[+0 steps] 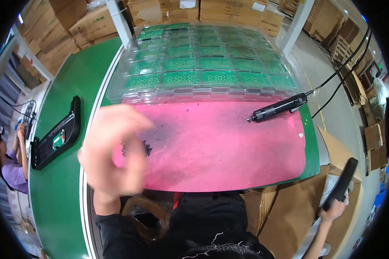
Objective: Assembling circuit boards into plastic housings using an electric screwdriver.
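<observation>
My left hand [110, 149] is raised over the left end of a pink mat [220, 151], its fingers curved and smeared by motion. I cannot tell whether anything is between them. Partly hidden behind it lies a small pile of tiny black screws [148, 148]. Off to the lower right, my right hand [334, 211] grips the lower end of a long black plastic housing [343, 181], tilted above an open cardboard box [298, 207]. A black electric screwdriver [281, 108] rests across the mat's right side, its bit pointing left.
Stacked clear trays of green circuit boards [181, 64] fill the far side of the mat. On the green belt [56, 207] at left lies a black housing shell [69, 129] with a small board inside. A person in purple [15, 172] works beyond it. The screwdriver's cable [341, 71] rises right.
</observation>
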The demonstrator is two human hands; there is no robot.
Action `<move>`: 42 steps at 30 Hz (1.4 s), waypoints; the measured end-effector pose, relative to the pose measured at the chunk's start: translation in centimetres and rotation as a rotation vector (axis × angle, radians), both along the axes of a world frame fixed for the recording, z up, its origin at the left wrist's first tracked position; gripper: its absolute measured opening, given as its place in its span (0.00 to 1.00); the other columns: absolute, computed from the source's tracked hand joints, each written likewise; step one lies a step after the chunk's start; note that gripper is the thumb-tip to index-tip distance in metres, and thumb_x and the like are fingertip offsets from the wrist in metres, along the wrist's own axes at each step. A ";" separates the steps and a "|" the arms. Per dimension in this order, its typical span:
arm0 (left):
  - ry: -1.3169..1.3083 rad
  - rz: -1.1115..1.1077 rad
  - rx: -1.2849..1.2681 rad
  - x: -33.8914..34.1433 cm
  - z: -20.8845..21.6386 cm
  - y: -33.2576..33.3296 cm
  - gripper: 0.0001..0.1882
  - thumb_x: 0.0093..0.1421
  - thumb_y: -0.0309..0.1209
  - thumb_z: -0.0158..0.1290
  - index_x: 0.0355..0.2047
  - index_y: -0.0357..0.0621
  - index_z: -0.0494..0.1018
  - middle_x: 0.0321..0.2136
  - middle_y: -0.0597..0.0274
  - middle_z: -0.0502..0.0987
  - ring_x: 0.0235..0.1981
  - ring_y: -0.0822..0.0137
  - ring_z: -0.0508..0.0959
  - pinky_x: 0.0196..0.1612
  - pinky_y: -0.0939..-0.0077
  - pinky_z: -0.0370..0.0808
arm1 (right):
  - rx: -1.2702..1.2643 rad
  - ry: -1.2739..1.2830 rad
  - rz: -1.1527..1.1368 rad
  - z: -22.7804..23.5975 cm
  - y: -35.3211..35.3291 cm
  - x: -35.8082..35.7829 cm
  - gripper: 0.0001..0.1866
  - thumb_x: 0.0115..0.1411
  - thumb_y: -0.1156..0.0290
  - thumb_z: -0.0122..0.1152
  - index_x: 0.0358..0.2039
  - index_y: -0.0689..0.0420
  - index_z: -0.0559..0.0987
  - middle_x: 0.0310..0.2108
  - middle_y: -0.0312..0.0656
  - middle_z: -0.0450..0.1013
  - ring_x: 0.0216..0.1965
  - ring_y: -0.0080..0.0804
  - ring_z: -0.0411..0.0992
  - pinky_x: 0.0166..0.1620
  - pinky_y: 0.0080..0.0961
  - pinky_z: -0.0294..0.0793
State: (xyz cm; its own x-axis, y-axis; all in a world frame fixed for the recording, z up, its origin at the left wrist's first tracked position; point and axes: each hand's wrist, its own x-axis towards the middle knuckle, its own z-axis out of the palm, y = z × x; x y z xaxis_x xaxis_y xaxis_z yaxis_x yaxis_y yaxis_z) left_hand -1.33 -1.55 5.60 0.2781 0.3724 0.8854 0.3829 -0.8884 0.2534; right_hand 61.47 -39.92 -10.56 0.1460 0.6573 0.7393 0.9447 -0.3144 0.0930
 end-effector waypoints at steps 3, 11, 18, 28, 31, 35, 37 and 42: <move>0.070 0.031 -0.054 5.3 3.6 -5.6 0.09 0.45 0.15 0.50 0.26 0.43 0.70 0.24 0.58 0.77 0.24 0.58 0.76 0.26 0.67 0.74 | -0.402 0.031 0.266 7.0 15.4 -16.8 0.18 0.30 0.80 0.54 0.28 0.64 0.73 0.27 0.49 0.63 0.31 0.53 0.64 0.36 0.45 0.66; 0.316 -0.111 0.109 2.1 8.2 -6.7 0.08 0.46 0.17 0.50 0.23 0.43 0.64 0.24 0.55 0.77 0.22 0.61 0.76 0.20 0.72 0.68 | -0.520 -0.031 0.731 6.3 21.3 -21.7 0.08 0.33 0.71 0.56 0.19 0.57 0.72 0.25 0.41 0.66 0.28 0.38 0.66 0.28 0.33 0.63; 0.443 -0.150 0.187 -3.2 7.6 -6.9 0.06 0.54 0.15 0.50 0.22 0.35 0.71 0.24 0.50 0.77 0.22 0.57 0.77 0.20 0.69 0.69 | -0.590 -0.136 1.324 8.1 30.8 -33.2 0.09 0.39 0.67 0.57 0.20 0.51 0.66 0.23 0.34 0.60 0.27 0.28 0.64 0.30 0.26 0.63; 0.675 -0.093 -0.600 2.0 -7.9 6.7 0.19 0.53 0.32 0.60 0.43 0.37 0.71 0.37 0.50 0.76 0.43 0.47 0.76 0.44 0.57 0.76 | -1.697 0.159 1.662 15.4 41.4 -43.8 0.13 0.57 0.64 0.64 0.38 0.58 0.76 0.33 0.40 0.73 0.39 0.36 0.73 0.39 0.33 0.72; 0.559 -0.159 -0.630 1.3 -10.4 7.2 0.15 0.54 0.34 0.59 0.38 0.39 0.73 0.33 0.53 0.77 0.36 0.48 0.78 0.38 0.56 0.77 | -1.282 0.489 1.615 17.0 50.2 -46.1 0.07 0.57 0.69 0.63 0.33 0.57 0.80 0.29 0.42 0.78 0.30 0.32 0.77 0.36 0.29 0.75; 0.575 0.011 -0.504 2.9 -10.7 7.3 0.12 0.55 0.37 0.58 0.29 0.39 0.75 0.28 0.57 0.77 0.32 0.54 0.80 0.32 0.59 0.78 | -0.541 0.268 0.978 11.9 65.0 -47.4 0.17 0.58 0.67 0.56 0.47 0.58 0.75 0.46 0.50 0.73 0.51 0.45 0.71 0.53 0.41 0.70; 0.610 0.050 -0.553 2.2 -10.3 7.5 0.13 0.56 0.38 0.59 0.29 0.40 0.75 0.28 0.57 0.77 0.32 0.53 0.80 0.32 0.58 0.78 | -0.478 0.263 0.916 9.1 69.4 -48.8 0.21 0.58 0.65 0.56 0.52 0.57 0.73 0.53 0.51 0.70 0.57 0.45 0.67 0.57 0.44 0.68; 0.508 -0.010 -0.840 1.5 -10.0 7.8 0.15 0.56 0.43 0.60 0.29 0.43 0.76 0.29 0.58 0.79 0.32 0.52 0.81 0.31 0.57 0.77 | -0.684 0.245 0.626 6.9 75.1 -53.7 0.27 0.63 0.56 0.50 0.60 0.54 0.68 0.66 0.47 0.54 0.67 0.46 0.51 0.64 0.51 0.55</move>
State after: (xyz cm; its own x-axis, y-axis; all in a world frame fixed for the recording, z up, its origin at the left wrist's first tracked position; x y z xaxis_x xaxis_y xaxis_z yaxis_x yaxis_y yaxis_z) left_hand 0.19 6.27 -4.42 0.5591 0.8221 0.1075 0.6149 -0.4982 0.6113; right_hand 7.81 35.16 -3.63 -0.2788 0.9467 0.1617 0.9405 0.3032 -0.1537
